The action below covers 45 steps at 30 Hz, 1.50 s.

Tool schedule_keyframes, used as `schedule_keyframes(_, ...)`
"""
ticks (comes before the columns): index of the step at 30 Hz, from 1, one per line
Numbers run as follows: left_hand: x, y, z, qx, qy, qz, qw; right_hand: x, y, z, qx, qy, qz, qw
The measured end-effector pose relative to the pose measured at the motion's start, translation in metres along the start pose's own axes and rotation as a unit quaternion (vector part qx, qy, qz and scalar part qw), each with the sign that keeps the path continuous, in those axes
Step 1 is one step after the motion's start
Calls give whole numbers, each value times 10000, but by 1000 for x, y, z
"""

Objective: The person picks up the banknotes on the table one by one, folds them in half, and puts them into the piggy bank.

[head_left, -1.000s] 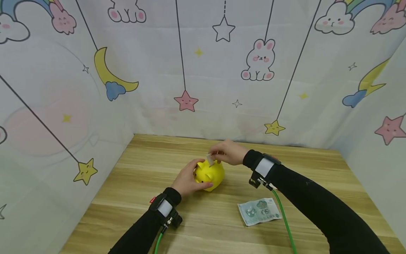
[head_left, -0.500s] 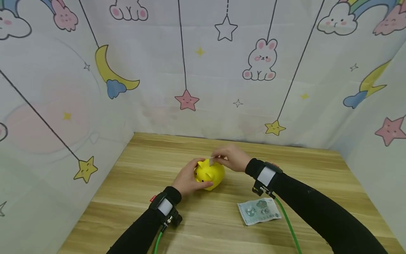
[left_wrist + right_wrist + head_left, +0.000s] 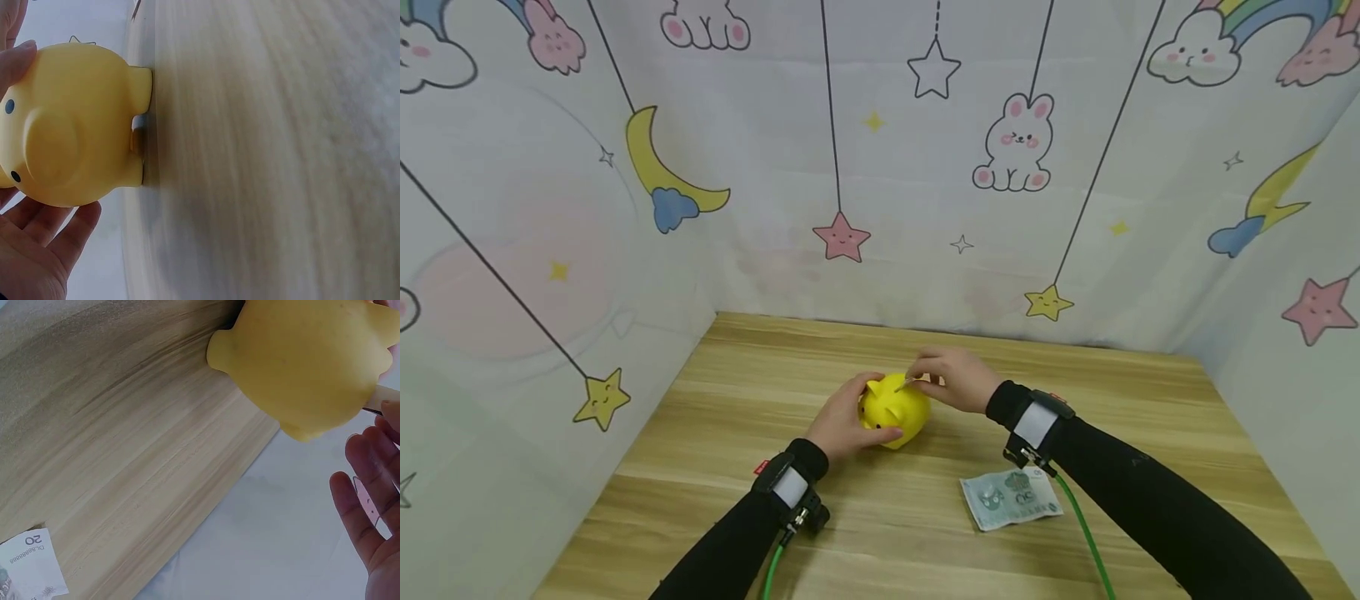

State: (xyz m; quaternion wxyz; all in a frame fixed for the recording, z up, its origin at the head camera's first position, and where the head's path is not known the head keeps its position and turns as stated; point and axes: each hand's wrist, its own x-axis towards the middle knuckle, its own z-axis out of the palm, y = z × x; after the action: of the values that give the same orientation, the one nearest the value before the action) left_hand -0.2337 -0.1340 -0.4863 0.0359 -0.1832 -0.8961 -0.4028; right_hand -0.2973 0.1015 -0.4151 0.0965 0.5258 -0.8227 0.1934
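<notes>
A yellow piggy bank (image 3: 906,414) stands on its feet on the wooden table, its snout and dark eyes toward the left. My left hand (image 3: 842,419) grips it, thumb on the near side and fingers around the far side; the left wrist view shows the fingertips (image 3: 81,228) against the yellow body (image 3: 81,125). Above its back, my right hand (image 3: 957,380) pinches a small pale folded slip of paper (image 3: 382,397) between thumb and fingers. The slip's end meets the top of the bank, and its lower part is hidden.
A green-grey banknote (image 3: 1011,498) lies on the table (image 3: 895,533) to the right, near the right forearm. White cloth walls (image 3: 775,292) with printed cartoons enclose the table at the back and sides. Green cables (image 3: 1082,533) trail from both wrist cameras.
My right hand has come down and slightly right over the piggy bank, tilting the paper slip lower; less of it shows above the top. My left hand and the bank stay in place.
</notes>
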Motion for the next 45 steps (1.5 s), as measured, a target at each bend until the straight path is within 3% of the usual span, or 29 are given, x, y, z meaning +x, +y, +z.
schedule_keyframes(6, -1, -1, 0, 64, 0, 62, 10000, 2, -5, -5, 212, 204, 38, 9996)
schedule_keyframes(12, -1, 0, -1, 11, 18, 95, 10000, 4, -3, -1, -67, 328, -193, 9993)
schedule_keyframes(19, -1, 0, 2, -15, -35, 50, 10000, -1, 3, 9, -234, 165, -120, 9995)
schedule_keyframes(45, 0, 2, 0, 17, 13, 49, 10000, -27, -3, 6, -418, -233, 76, 9988)
